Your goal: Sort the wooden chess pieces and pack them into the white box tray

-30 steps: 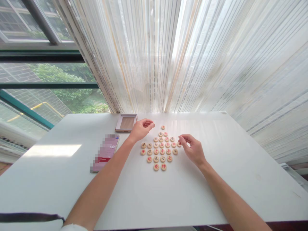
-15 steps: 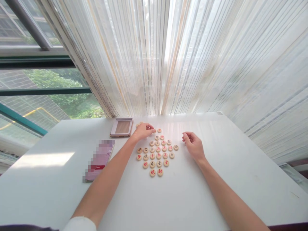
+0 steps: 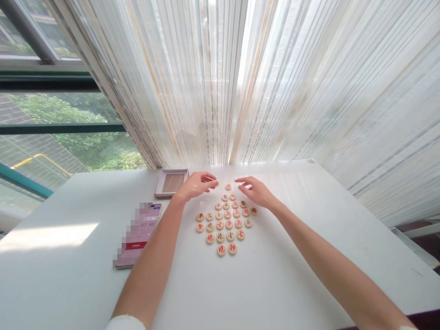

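Round wooden Chinese chess pieces (image 3: 227, 214) with red or black characters lie in several rows on the white table. My left hand (image 3: 197, 184), closed in a pinch at the far side of the rows, has a chess piece (image 3: 216, 184) between thumb and fingertips; its face is hidden. A single red-marked piece (image 3: 228, 187) lies just right of it, apart from the rows. Across from it, my right hand (image 3: 255, 191) is open, thumb and fingers apart, fingertips close to that piece but not touching it.
A shallow open box (image 3: 172, 182) stands at the table's back edge, left of my left hand. A phone (image 3: 142, 238) with a lit, partly blurred screen lies beside my left forearm. Striped curtains (image 3: 220, 91) hang behind the white table (image 3: 292, 284).
My right hand has moved left and away from me, toward the lone red piece, its fingers opening. My left hand has drawn slightly left with its piece. The view has shifted a little.
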Demonstrator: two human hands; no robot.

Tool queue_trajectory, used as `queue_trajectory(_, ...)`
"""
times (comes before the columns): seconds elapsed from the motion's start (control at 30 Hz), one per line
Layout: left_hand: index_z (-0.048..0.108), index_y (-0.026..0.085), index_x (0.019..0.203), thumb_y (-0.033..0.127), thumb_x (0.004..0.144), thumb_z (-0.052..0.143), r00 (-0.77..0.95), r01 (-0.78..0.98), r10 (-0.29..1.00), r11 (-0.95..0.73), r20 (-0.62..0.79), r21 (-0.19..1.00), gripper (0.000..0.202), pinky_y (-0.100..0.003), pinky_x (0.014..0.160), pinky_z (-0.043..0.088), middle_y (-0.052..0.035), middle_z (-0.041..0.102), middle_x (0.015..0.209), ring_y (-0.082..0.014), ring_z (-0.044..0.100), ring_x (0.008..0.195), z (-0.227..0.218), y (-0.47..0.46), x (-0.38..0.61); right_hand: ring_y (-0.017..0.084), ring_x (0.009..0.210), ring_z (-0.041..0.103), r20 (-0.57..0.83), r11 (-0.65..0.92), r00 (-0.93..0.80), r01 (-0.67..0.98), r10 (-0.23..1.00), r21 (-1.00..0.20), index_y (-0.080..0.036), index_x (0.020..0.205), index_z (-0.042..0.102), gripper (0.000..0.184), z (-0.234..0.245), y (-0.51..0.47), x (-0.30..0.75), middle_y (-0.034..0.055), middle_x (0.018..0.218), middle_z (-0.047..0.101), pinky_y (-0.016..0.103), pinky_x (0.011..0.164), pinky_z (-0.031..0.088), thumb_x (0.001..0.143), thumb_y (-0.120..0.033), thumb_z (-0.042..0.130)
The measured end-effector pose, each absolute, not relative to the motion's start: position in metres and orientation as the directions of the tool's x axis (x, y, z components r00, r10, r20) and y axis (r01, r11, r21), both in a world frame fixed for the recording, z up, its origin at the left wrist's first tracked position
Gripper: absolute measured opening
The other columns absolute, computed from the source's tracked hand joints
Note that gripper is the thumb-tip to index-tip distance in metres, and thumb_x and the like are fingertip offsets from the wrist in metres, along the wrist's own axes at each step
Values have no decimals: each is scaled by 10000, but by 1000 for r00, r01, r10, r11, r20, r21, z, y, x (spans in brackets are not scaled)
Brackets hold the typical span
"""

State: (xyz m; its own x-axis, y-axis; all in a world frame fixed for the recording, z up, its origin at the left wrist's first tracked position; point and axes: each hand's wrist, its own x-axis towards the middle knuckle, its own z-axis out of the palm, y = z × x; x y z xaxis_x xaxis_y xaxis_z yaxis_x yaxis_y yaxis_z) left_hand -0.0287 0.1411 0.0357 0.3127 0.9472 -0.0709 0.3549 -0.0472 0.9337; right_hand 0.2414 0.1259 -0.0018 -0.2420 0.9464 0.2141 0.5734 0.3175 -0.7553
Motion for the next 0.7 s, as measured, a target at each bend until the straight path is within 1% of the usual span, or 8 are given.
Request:
queue_trajectory(0.07,712,151,1023,483,735,787,324,347,944,-51,-68,936,446,-343,757,582,-121,776,973,-260,728,946,35,142,-34,185,1005,677,189,366,-340,595,921,-715,-298,1148,748,262,3,140,229,55,1192,678,314,876,549,915,-269,630)
queue_trajectory(0.13,710,145,1027,476,741,783,320,348,945,-52,-66,936,444,-339,746,582,-126,773,973,-262,728,948,35,144,-40,189,944,685,164,404,-410,614,897,-678,-287,1080,781,223,3,154,220,59,1137,692,323,883,542,894,-257,662)
queue_trajectory(0.2,708,140,1023,462,759,768,299,357,952,-53,-60,933,421,-336,740,583,-132,770,981,-266,726,962,35,145,-45,189,881,688,147,432,-453,630,880,-646,-278,1013,804,183,1,165,215,58,1079,706,331,890,534,871,-250,692)
queue_trajectory(0.27,704,141,1023,445,781,751,278,368,959,-53,-55,928,391,-334,744,586,-133,768,997,-264,726,974,35,146,-49,189,845,689,144,447,-468,643,872,-622,-271,986,812,168,-2,172,213,57,1049,712,332,888,529,864,-248,699)
queue_trajectory(0.37,700,148,1032,433,802,734,264,385,963,-46,-62,922,368,-333,757,592,-128,769,1005,-256,727,976,34,147,-52,191,838,690,160,449,-451,658,878,-605,-259,995,808,179,-7,178,220,61,1036,710,324,873,526,881,-250,672)
queue_trajectory(0.53,705,151,1045,420,799,731,269,425,958,-23,-101,905,366,-323,739,599,-117,771,997,-253,726,973,26,148,-49,185,825,681,219,424,-371,672,902,-608,-242,1022,783,192,-18,177,244,63,1004,702,325,856,522,893,-261,643)
queue_trajectory(0.7,704,150,1043,397,796,726,286,465,952,-37,-111,885,349,-303,683,598,-101,775,950,-248,734,918,12,151,-35,170,776,660,290,417,-299,650,909,-636,-251,1038,761,209,-33,169,261,45,978,703,305,756,536,906,-344,629)
